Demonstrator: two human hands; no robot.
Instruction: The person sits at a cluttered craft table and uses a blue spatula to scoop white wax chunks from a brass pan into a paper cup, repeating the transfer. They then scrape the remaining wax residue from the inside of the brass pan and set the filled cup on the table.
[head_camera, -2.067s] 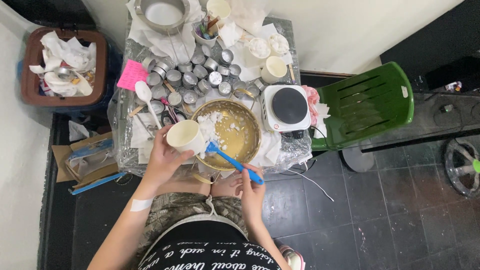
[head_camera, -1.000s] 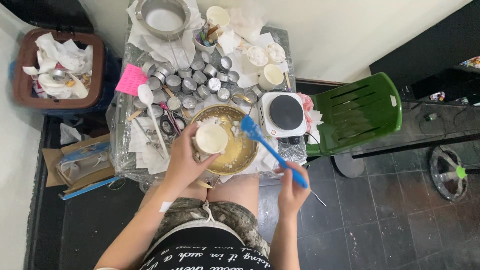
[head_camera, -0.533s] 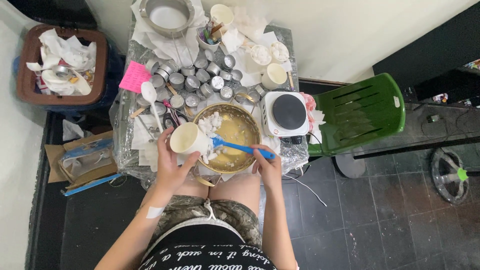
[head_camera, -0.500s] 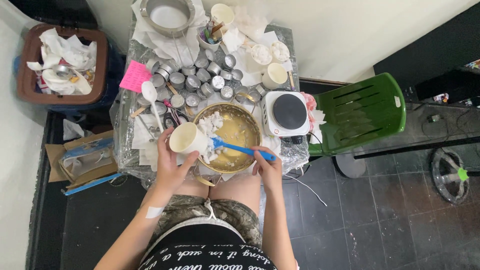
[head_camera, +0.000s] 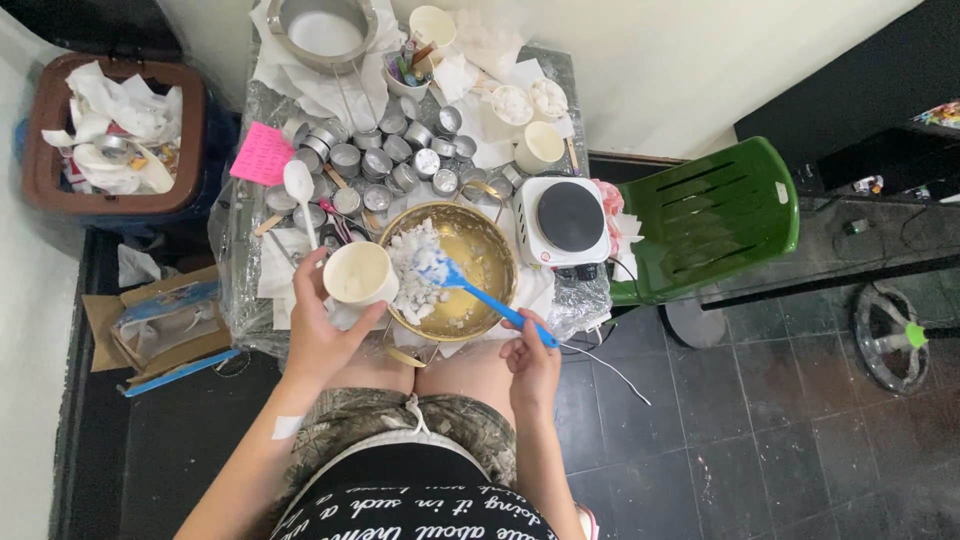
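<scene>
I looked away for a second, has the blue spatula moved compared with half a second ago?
Yes. The blue spatula has swung its blade left across the gold bowl, away from the hot plate, onto the white chunks beside the cup.

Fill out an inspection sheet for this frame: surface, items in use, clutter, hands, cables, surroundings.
Surface: small table under clear plastic sheeting, crowded.
Items in use: brass bowl holding white chunks; blue spatula with its head in the chunks; cream cup at the bowl's left rim.
Clutter: many small round tins, pink paper, white spoon, metal pot, hot plate.
Hands: left hand grips the cup; right hand grips the spatula handle.
Cables: thin white cable on the floor.
Surroundings: green chair, brown bin of waste paper, cardboard box, dark tiles.
</scene>
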